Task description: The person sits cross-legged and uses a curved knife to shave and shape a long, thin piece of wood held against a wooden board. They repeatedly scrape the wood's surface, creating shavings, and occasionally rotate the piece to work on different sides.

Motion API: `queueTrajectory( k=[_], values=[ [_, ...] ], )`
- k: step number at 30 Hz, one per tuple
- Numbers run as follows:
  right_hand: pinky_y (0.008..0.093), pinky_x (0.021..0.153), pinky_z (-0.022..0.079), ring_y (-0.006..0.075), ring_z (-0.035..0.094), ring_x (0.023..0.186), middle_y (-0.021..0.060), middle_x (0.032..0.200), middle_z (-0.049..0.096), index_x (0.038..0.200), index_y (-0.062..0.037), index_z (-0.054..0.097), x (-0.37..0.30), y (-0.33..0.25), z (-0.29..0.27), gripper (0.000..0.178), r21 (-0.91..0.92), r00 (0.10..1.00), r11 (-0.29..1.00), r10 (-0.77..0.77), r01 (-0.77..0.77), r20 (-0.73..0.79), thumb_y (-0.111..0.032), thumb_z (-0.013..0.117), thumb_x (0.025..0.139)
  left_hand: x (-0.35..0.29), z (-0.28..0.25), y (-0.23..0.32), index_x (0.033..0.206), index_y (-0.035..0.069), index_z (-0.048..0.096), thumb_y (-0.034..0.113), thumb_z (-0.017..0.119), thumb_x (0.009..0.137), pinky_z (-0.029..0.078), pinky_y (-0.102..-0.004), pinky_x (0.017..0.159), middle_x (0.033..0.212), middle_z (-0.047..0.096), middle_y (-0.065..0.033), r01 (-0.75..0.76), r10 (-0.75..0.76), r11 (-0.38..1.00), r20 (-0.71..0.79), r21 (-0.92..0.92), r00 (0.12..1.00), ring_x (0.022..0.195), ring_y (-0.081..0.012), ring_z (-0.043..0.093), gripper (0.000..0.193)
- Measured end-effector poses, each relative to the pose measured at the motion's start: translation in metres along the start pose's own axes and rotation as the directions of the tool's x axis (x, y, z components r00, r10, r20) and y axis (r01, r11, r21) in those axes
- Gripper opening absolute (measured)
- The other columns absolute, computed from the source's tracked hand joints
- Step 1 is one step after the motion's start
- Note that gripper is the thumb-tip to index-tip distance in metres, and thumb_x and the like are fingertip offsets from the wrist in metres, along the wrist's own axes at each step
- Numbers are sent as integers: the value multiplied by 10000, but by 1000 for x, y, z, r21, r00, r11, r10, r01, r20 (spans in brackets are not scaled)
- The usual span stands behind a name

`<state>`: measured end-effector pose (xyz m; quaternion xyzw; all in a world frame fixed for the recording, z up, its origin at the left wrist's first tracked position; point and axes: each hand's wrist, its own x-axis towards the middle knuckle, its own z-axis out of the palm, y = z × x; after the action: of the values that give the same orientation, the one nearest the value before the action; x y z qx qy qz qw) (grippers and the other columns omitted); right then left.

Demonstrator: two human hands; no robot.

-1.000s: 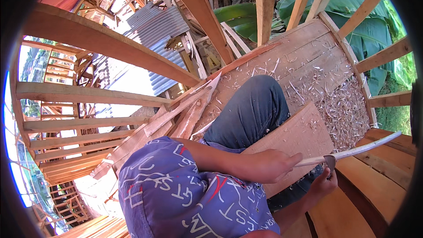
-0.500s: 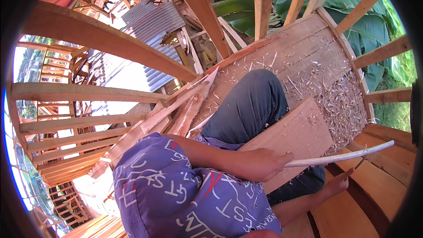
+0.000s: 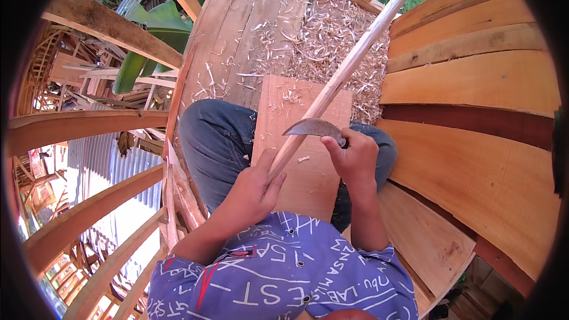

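Note:
My left hand [image 3: 253,191] is closed round the lower end of a pale, peeled wooden stick [image 3: 349,62], which slants up and away to the right. In my right hand [image 3: 356,157] is a knife with a curved, sickle-like blade [image 3: 314,127]; its handle is mostly hidden by the fingers. The blade lies across the stick a little above my left hand, apparently against the wood. Beneath both is a flat wooden board [image 3: 303,179] resting on my lap between my bent legs, with a few shavings on it.
Curly wood shavings [image 3: 332,35] cover much of the plank floor [image 3: 228,29] ahead. On the right rises a wall of wide planks [image 3: 468,160]. Wooden rails [image 3: 89,127] run along the left, with corrugated metal sheets [image 3: 89,163] below and banana leaves [image 3: 160,29] beyond.
My view has swung round to the right. The stick has gone from lying sideways to pointing away from me, and the right hand has brought the curved knife up onto it.

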<state>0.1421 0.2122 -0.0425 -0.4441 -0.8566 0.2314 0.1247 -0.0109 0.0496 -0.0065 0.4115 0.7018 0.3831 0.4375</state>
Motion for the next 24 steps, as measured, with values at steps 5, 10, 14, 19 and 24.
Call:
queueTrajectory(
  k=[5,10,14,19,24],
  values=[
    [418,494,440,369,579,537,174,531,545,638,-12,627,14,10,-6,632,-8,994,999,31,-32,-106,-635,644,745,-8,2,4,1066,-14,406,67,543,889,425,-491,543,643,542,-265,33,-33,999,1,41,999,646,-462,584,238],
    [453,556,459,434,575,614,226,595,565,720,9,658,28,40,-15,655,8,963,984,176,-178,-203,-645,639,742,-17,5,2,1043,-11,412,76,550,891,436,-499,548,645,551,-256,34,-35,999,47,19,998,648,-459,587,224],
    [458,568,456,444,572,639,237,597,553,711,10,649,27,37,-14,683,-31,954,975,209,-220,-213,-671,621,742,-16,3,-1,1047,-10,410,76,550,892,446,-498,552,653,556,-256,22,-24,999,43,45,999,648,-458,590,226],
    [433,543,430,396,538,547,200,528,498,671,30,608,39,58,-25,723,-13,902,953,283,-304,-325,-683,576,783,-21,-1,6,1074,-10,406,72,546,891,441,-482,554,654,554,-253,48,-49,999,76,17,996,647,-446,597,245],
    [380,471,244,128,291,533,24,518,277,562,4,342,46,81,-48,703,207,869,936,342,-283,-358,-591,511,897,-42,0,-17,1141,-9,405,65,536,892,428,-435,554,642,544,-232,78,-73,997,135,-27,988,618,-404,602,291]
  ],
)
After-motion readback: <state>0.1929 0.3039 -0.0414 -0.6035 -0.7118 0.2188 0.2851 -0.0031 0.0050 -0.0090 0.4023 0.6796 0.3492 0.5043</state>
